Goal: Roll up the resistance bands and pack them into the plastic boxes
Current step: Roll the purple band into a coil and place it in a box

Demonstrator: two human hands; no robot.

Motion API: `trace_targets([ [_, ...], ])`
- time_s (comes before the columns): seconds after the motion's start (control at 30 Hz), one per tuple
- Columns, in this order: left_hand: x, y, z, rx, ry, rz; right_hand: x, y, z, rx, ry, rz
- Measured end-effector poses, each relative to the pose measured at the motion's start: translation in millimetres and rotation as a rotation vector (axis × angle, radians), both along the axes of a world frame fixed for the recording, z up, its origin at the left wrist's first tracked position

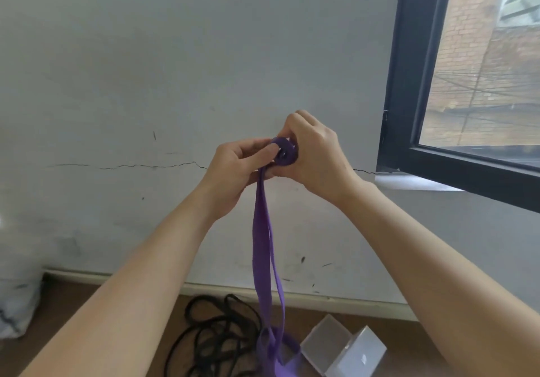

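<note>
In the head view we are early in the job. Our left hand (233, 172) and right hand (315, 154) are both curled round a small, tight coil at the top of the purple band (285, 152), held up before the cracked wall (146, 84), with the left thumb pressing the coil's face. Only a few turns are wound. The rest hangs as a flat, matte, doubled strap down to the wooden floor (304, 318), where its end lies crumpled. Beside it a tangle of thin black bands (216, 335) lies unrolled, and the clear, boxy plastic boxes (342, 350) sit just right, apparently with nothing inside.
</note>
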State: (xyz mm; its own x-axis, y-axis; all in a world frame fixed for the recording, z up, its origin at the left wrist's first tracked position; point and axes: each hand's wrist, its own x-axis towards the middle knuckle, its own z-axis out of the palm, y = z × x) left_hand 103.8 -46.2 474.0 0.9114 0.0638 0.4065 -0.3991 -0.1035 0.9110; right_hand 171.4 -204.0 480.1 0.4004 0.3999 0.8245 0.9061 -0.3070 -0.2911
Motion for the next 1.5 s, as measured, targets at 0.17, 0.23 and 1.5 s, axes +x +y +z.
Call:
trace_targets([
  [0.17, -9.0, 4.3, -13.2, 0.179, -0.026, 0.069, -4.9, -6.0, -15.4, -0.165, 0.082, 0.069],
  [0.23, -16.4, 7.7, -14.2, 0.263, -0.002, 0.075, -9.1, -8.0, -21.9, -0.213, 0.057, 0.093],
  [1.5, 16.8, 9.2, -27.2, -0.061, 0.051, 0.097, 3.9, 23.4, -23.2, 0.296, 0.438, 0.002],
])
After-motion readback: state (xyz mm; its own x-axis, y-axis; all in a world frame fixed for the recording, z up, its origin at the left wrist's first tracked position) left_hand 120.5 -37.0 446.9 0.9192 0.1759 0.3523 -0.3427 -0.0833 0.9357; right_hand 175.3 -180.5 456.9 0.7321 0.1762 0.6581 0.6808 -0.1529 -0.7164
